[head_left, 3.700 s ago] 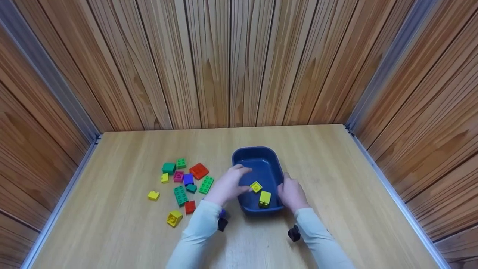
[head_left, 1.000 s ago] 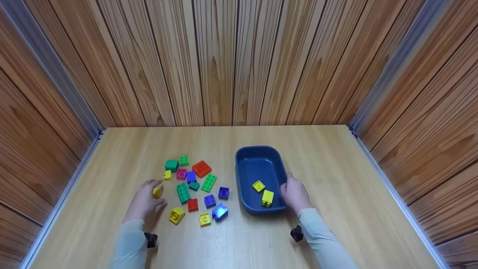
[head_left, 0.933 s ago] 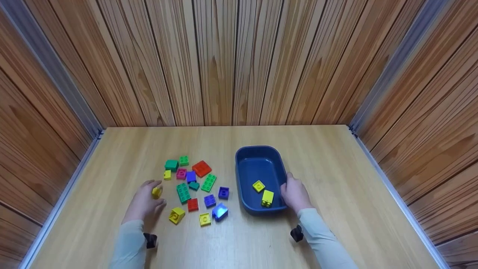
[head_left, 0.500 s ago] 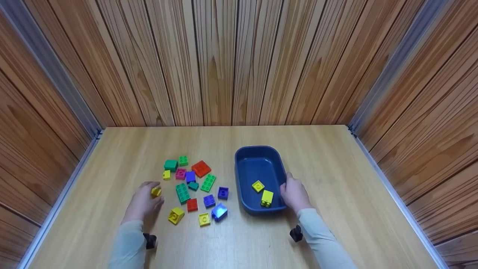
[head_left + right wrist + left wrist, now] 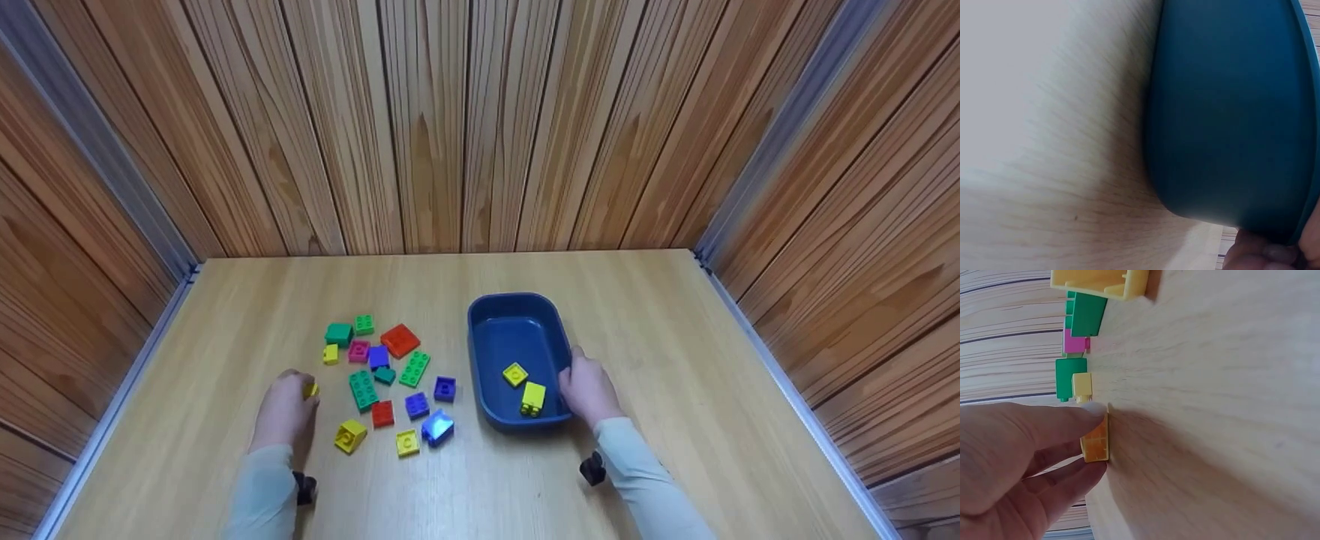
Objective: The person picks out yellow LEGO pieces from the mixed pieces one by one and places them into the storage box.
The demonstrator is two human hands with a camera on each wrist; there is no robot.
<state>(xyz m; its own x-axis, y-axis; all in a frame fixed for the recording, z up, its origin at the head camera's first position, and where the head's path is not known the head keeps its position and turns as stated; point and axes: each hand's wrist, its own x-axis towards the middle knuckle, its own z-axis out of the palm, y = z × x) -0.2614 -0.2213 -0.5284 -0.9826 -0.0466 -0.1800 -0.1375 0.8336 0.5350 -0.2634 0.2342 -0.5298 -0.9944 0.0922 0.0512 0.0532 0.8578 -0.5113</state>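
Note:
My left hand (image 5: 283, 411) is at the left edge of the scattered bricks. Between thumb and fingertips it pinches a small yellow toy brick (image 5: 1096, 441), mostly covered by the hand in the head view. In the left wrist view that brick is at the tabletop; whether it touches the wood I cannot tell. My right hand (image 5: 589, 388) grips the right rim of a dark blue plastic bin (image 5: 517, 300), its fingers partly hidden by the wall. Inside the bin, near its front end, lie a flat yellow brick (image 5: 515, 374) and a taller yellow brick (image 5: 533, 399).
Loose bricks lie between left hand and bin: a green brick (image 5: 363, 391), a red brick (image 5: 400, 340), a blue brick (image 5: 438, 427), a yellow brick (image 5: 350, 436) and several others. Wood-panelled walls (image 5: 435, 135) enclose the wooden table (image 5: 480, 495) behind and at both sides.
My left hand has moved from over the bin to the left side of the bricks and taken hold of a small yellow brick there. The right hand has stayed on the bin's rim.

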